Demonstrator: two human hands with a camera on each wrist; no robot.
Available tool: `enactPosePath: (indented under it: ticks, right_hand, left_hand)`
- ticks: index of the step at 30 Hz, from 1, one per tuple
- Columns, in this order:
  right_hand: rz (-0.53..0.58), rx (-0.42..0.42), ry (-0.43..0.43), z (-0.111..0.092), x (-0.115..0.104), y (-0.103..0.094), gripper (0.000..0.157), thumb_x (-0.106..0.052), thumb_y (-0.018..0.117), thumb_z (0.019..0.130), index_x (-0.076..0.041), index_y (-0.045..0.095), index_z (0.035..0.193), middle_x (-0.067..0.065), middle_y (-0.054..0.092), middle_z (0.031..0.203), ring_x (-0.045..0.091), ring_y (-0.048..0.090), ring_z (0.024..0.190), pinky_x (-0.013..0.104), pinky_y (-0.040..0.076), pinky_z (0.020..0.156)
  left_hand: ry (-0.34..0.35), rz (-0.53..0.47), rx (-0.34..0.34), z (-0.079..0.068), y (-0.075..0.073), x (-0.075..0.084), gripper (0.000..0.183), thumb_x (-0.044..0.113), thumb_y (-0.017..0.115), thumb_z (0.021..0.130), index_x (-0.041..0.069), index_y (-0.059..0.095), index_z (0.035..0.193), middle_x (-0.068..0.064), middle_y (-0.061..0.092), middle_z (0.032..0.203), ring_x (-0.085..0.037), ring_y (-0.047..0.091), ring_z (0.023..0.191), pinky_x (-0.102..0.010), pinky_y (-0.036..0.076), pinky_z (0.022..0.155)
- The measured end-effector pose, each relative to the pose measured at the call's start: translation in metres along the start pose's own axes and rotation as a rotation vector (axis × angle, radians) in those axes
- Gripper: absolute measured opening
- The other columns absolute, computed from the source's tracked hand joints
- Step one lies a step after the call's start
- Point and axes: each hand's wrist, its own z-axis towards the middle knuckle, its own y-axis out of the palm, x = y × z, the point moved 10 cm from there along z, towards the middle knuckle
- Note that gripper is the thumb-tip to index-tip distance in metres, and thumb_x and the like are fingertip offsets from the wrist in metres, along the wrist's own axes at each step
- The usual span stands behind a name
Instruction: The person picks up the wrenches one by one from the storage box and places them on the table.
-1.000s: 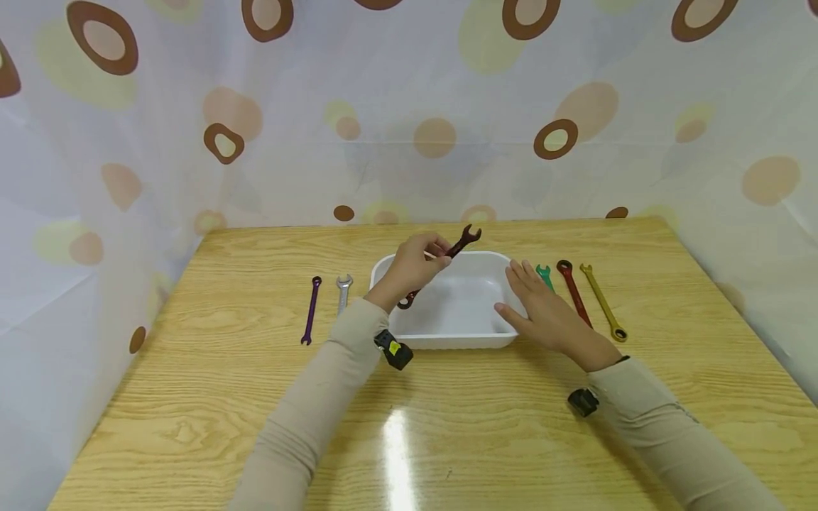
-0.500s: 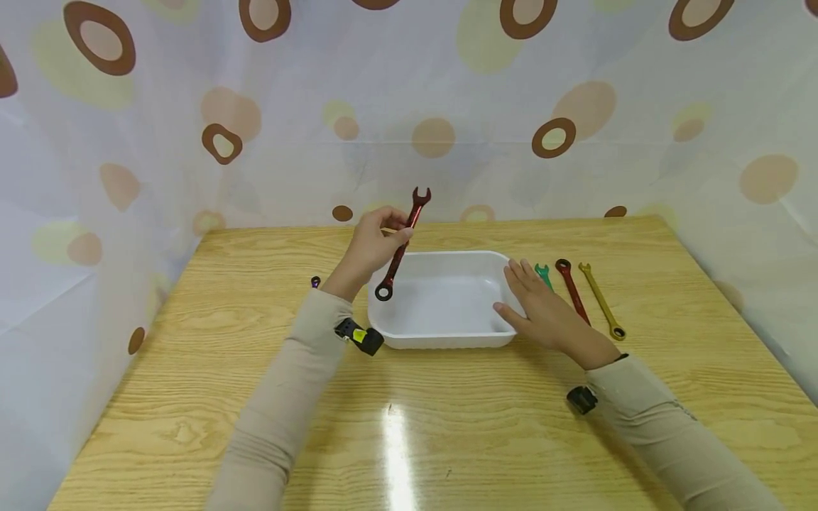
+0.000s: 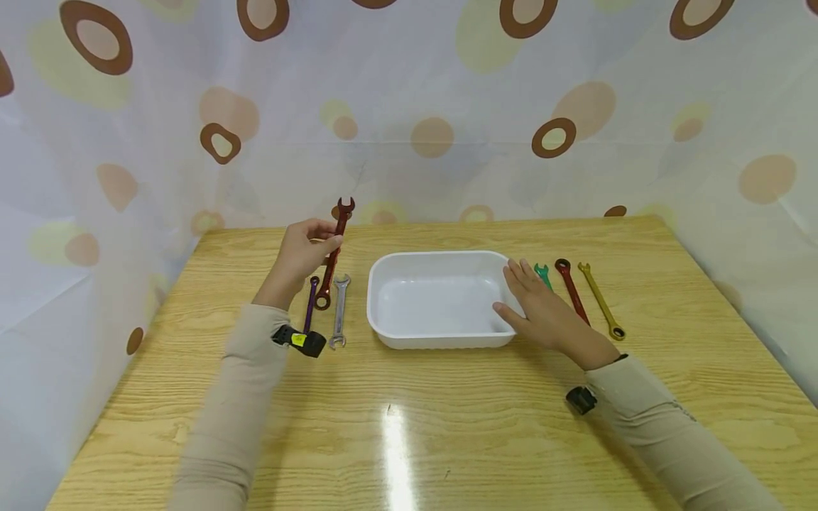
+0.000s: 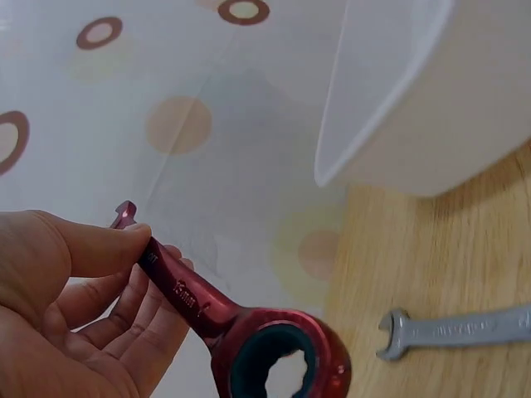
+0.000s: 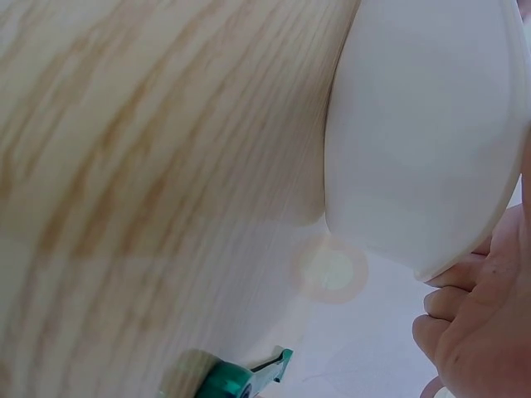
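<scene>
My left hand [image 3: 299, 257] pinches a dark red combination wrench [image 3: 333, 259] between thumb and fingers, above the table left of the tray. In the left wrist view the ring end of that wrench [image 4: 278, 352] points toward the camera. Below it lie a purple wrench [image 3: 311, 305], partly covered by the wrist camera, and a silver open-ended wrench [image 3: 341, 309]. My right hand [image 3: 543, 312] rests with fairly straight fingers on the right rim of a white plastic tray [image 3: 441, 341]. In the right wrist view its fingers [image 5: 465, 286] touch the tray's edge.
Right of the tray lie a green wrench [image 3: 543, 275], mostly hidden by the right hand, a red wrench [image 3: 571, 291] and a gold wrench [image 3: 602, 301]. A patterned cloth [image 3: 383, 170] hangs behind the wooden table [image 3: 473, 426].
My left hand has carried the red wrench from above the tray leftward, over the purple and silver wrenches. The wrench now stands more upright. The right hand has stayed on the rim.
</scene>
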Motion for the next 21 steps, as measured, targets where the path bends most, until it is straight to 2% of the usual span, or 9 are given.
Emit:
enactPosePath:
  ticks: [5, 13, 18, 21]
  right_hand:
    - [0.004, 0.003, -0.001, 0.000, 0.000, 0.000, 0.076, -0.044, 0.039, 0.102, 0.008, 0.011, 0.150, 0.024, 0.004, 0.158, 0.039, -0.002, 0.145, 0.057, 0.013, 0.114]
    - [0.000, 0.007, -0.006, 0.000, 0.000, 0.001, 0.076, -0.044, 0.039, 0.102, 0.008, 0.011, 0.150, 0.025, 0.005, 0.158, 0.039, -0.002, 0.145, 0.057, 0.014, 0.114]
    - [0.001, 0.006, -0.003, 0.000, 0.000, 0.000, 0.076, -0.044, 0.039, 0.102, 0.008, 0.011, 0.150, 0.025, 0.005, 0.158, 0.039, -0.002, 0.145, 0.057, 0.014, 0.114]
    - [0.001, 0.007, -0.004, 0.000, 0.000, 0.000, 0.076, -0.044, 0.039, 0.102, 0.008, 0.011, 0.150, 0.025, 0.005, 0.158, 0.039, -0.002, 0.145, 0.057, 0.014, 0.113]
  left_hand:
    - [-0.073, 0.039, 0.012, -0.005, -0.021, -0.028, 0.030, 0.012, 0.057, 0.096, -0.002, 0.059, 0.122, -0.011, 0.054, 0.106, -0.020, 0.058, 0.090, -0.035, 0.054, 0.077]
    - [-0.183, 0.163, 0.064, -0.017, -0.049, -0.068, 0.033, 0.013, 0.058, 0.095, -0.005, 0.058, 0.123, -0.014, 0.057, 0.107, -0.017, 0.059, 0.088, -0.027, 0.054, 0.071]
    - [-0.217, 0.229, 0.055, -0.023, -0.056, -0.086, 0.033, 0.013, 0.059, 0.095, -0.007, 0.058, 0.120, -0.015, 0.059, 0.106, -0.020, 0.061, 0.090, -0.029, 0.056, 0.073]
    - [-0.222, 0.266, 0.051, -0.025, -0.057, -0.096, 0.031, 0.013, 0.061, 0.093, -0.008, 0.060, 0.116, -0.014, 0.061, 0.100, -0.017, 0.061, 0.083, -0.027, 0.056, 0.068]
